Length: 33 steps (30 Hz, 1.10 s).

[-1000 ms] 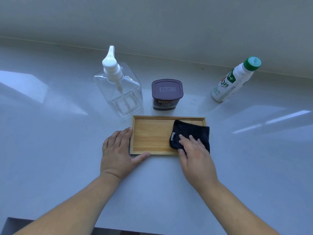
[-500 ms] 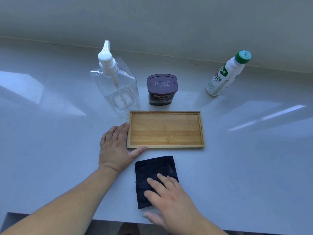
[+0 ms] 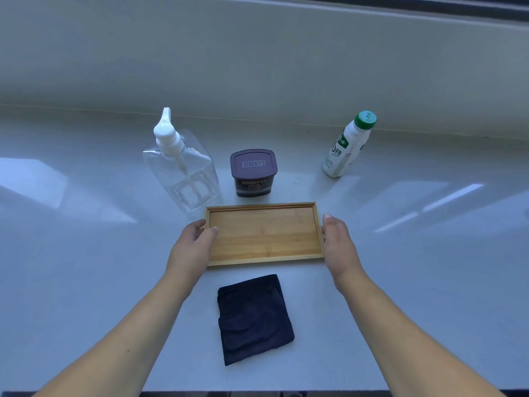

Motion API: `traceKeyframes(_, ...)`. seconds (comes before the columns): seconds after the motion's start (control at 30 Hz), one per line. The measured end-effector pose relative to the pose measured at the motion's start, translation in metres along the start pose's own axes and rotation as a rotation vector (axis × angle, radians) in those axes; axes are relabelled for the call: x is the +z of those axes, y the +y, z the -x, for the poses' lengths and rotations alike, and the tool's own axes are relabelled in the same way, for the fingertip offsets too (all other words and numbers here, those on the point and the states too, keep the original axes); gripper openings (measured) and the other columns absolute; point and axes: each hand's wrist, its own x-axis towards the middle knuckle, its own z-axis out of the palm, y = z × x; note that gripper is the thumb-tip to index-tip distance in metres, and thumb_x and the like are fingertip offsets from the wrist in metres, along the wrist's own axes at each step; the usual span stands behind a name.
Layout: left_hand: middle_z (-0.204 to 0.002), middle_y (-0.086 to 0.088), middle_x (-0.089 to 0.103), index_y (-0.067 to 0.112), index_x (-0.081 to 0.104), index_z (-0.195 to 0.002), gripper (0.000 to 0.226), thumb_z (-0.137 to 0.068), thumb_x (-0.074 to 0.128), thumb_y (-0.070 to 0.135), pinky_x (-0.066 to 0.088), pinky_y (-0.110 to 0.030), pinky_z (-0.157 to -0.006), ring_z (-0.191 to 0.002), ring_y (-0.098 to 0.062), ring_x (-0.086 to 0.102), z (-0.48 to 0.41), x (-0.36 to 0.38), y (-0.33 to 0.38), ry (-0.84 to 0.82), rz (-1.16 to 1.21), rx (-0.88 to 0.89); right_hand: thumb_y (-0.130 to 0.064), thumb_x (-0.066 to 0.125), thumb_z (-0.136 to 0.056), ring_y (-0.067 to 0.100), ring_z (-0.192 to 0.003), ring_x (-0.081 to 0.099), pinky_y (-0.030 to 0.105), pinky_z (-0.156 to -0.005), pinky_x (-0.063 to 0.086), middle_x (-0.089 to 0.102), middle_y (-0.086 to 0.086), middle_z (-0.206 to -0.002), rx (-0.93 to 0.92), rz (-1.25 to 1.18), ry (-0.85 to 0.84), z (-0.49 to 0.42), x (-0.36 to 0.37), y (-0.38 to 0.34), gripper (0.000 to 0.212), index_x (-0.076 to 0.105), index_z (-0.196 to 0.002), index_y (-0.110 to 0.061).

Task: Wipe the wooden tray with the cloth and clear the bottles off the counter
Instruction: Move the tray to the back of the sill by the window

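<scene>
With the cloth (image 3: 254, 319) lying flat below the wooden tray (image 3: 264, 234), left hand (image 3: 193, 243) and right hand (image 3: 337, 243) clasp its ends, fingers curled; lifting it evenly looks next.

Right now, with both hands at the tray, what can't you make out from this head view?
- Left hand: fingers beyond the wooden tray rim are partly hidden; lifting or only touching, unclear.
- Right hand: palm side is turned away, so contact with the tray's end is uncertain.
- Pump bottle: clear, liquid level unreadable.
- Green-capped bottle: label text too small.
- Cloth: underside hidden.
</scene>
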Motion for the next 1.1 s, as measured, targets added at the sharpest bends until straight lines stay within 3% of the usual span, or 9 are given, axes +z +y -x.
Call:
traceKeyframes(0.07, -0.125, 0.017, 0.055, 0.041, 0.052, -0.138, 0.055, -0.086, 0.058, 0.055, 0.036, -0.035, -0.093, -0.114, -0.013, 0.048, 0.003, -0.002, 0.007, -0.029, 0.034, -0.017, -0.076, 0.033, -0.091, 0.016, -0.125, 0.051, 0.038, -0.103, 0.036, 0.057, -0.021, -0.12, 0.012, -0.042, -0.009, 0.003, -0.001, -0.001, 0.054, 0.048, -0.129, -0.04)
traceKeyframes(0.2, -0.124, 0.016, 0.06, 0.039, 0.056, -0.131, 0.059, -0.074, 0.057, 0.052, 0.045, -0.042, -0.102, -0.116, -0.013, 0.055, 0.009, -0.002, 0.02, -0.077, 0.049, -0.006, -0.086, 0.033, -0.078, 0.018, -0.135, 0.049, 0.049, -0.12, 0.034, 0.057, -0.007, -0.141, 0.004, -0.114, 0.006, 0.012, -0.011, -0.003, 0.073, 0.05, -0.133, -0.041)
traceKeyframes(0.3, -0.126, 0.013, 0.062, 0.039, 0.058, -0.126, 0.054, -0.072, 0.058, 0.048, 0.045, -0.044, -0.105, -0.117, -0.011, 0.057, 0.017, 0.008, 0.028, -0.132, 0.065, 0.018, -0.09, 0.032, -0.076, 0.02, -0.134, 0.051, 0.052, -0.119, 0.035, 0.058, -0.006, -0.139, 0.008, -0.142, 0.044, 0.021, -0.028, -0.003, 0.074, 0.052, -0.128, -0.042)
traceKeyframes(0.4, -0.127, 0.015, 0.06, 0.043, 0.057, -0.119, 0.048, -0.072, 0.058, 0.047, 0.046, -0.044, -0.104, -0.117, -0.012, 0.057, 0.027, 0.026, 0.037, -0.215, 0.038, 0.042, -0.089, 0.034, -0.075, 0.02, -0.135, 0.052, 0.052, -0.119, 0.036, 0.058, -0.003, -0.142, 0.018, -0.173, 0.115, 0.029, -0.053, 0.0, 0.084, 0.055, -0.136, -0.036)
traceKeyframes(0.6, -0.131, 0.008, 0.059, 0.042, 0.056, -0.117, 0.046, -0.071, 0.058, 0.046, 0.046, -0.046, -0.104, -0.119, -0.019, 0.058, 0.049, 0.081, 0.057, -0.374, -0.042, 0.084, -0.089, 0.032, -0.075, 0.019, -0.129, 0.056, 0.05, -0.116, 0.039, 0.062, -0.001, -0.135, 0.017, -0.251, 0.262, 0.046, -0.114, 0.014, 0.075, 0.057, -0.126, -0.039)
traceKeyframes(0.7, -0.129, 0.01, 0.059, 0.046, 0.057, -0.112, 0.043, -0.069, 0.06, 0.047, 0.048, -0.042, -0.1, -0.118, -0.016, 0.058, 0.06, 0.112, 0.065, -0.421, -0.059, 0.1, -0.09, 0.032, -0.074, 0.019, -0.13, 0.056, 0.05, -0.117, 0.039, 0.062, -0.001, -0.137, 0.018, -0.271, 0.297, 0.046, -0.147, 0.026, 0.078, 0.057, -0.128, -0.04)
traceKeyframes(0.93, -0.127, 0.015, 0.061, 0.048, 0.058, -0.114, 0.055, -0.068, 0.056, 0.078, 0.047, -0.044, -0.106, -0.119, -0.008, 0.057, 0.077, 0.187, 0.091, -0.41, -0.028, 0.127, -0.095, 0.031, -0.071, 0.017, -0.126, 0.059, 0.048, -0.115, 0.041, 0.064, -0.001, -0.135, 0.02, -0.27, 0.27, 0.007, -0.218, 0.04, 0.084, 0.058, -0.129, -0.04)
traceKeyframes(1.1, -0.122, 0.02, 0.06, 0.047, 0.058, -0.113, 0.06, -0.068, 0.049, 0.085, 0.045, -0.043, -0.106, -0.116, -0.009, 0.056, 0.086, 0.242, 0.115, -0.357, -0.038, 0.097, -0.095, 0.031, -0.071, 0.018, -0.127, 0.059, 0.05, -0.116, 0.039, 0.065, -0.002, -0.135, 0.014, -0.273, 0.208, -0.033, -0.268, 0.041, 0.091, 0.057, -0.134, -0.034)
